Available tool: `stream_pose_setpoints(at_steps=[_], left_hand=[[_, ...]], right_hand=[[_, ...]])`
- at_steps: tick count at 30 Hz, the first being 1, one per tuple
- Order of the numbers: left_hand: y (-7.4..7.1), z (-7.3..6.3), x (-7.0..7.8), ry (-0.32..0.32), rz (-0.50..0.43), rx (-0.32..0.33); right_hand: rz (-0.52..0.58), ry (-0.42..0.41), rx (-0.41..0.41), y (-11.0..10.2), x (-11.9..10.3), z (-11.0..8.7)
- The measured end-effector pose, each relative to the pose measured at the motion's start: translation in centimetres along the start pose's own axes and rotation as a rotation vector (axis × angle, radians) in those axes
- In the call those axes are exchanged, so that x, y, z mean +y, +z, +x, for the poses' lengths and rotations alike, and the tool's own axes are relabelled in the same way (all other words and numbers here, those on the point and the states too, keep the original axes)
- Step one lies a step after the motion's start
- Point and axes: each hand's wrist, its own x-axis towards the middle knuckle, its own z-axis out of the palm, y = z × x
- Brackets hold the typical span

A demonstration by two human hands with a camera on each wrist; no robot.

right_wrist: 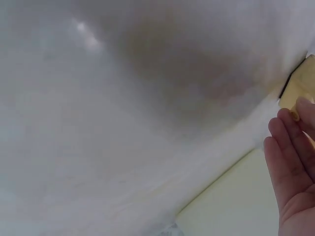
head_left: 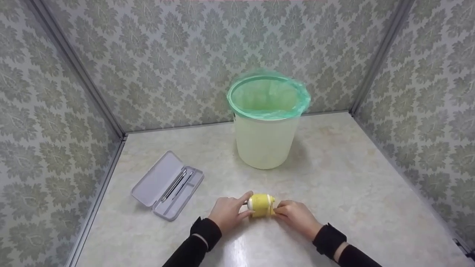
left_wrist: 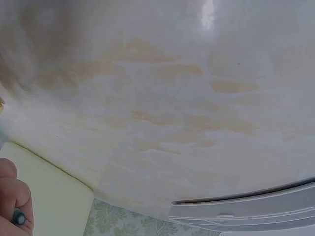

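A yellow and white hand-crank pencil sharpener [head_left: 261,205] lies on its side low over the table, between the two hands. My left hand [head_left: 228,214] grips its left end, thumb below and forefinger above. A thin dark pencil [head_left: 245,203] runs from that end into the palm, and its rounded dark tip pokes out of the curled left hand [left_wrist: 15,199] in the left wrist view. The right hand [head_left: 297,215] pinches the yellow crank at the other end. In the right wrist view, the right hand [right_wrist: 295,162] holds the small crank knob [right_wrist: 295,114] between thumb and fingertips.
Left of the hands lies an open grey pencil case [head_left: 178,200] with several pencils in it. Behind them stands a pale bin [head_left: 265,142] lined with a green bag [head_left: 269,113]. Patterned walls [head_left: 185,55] enclose the table [head_left: 334,167] at the back and sides.
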Motion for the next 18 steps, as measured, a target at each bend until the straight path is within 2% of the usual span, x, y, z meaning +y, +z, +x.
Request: stream_pose_setpoints(at_steps=[9,18], left_hand=[[-0.2,0.1,0.1,0.004,-0.009,-0.009],[-0.2,0.0,0.0,0.007,-0.007,-0.001]], right_hand=[[-0.055,-0.005,-0.039,-1.6,-0.9,-0.6],[-0.068,-0.058,0.006,-2.6,-1.2,-0.7]])
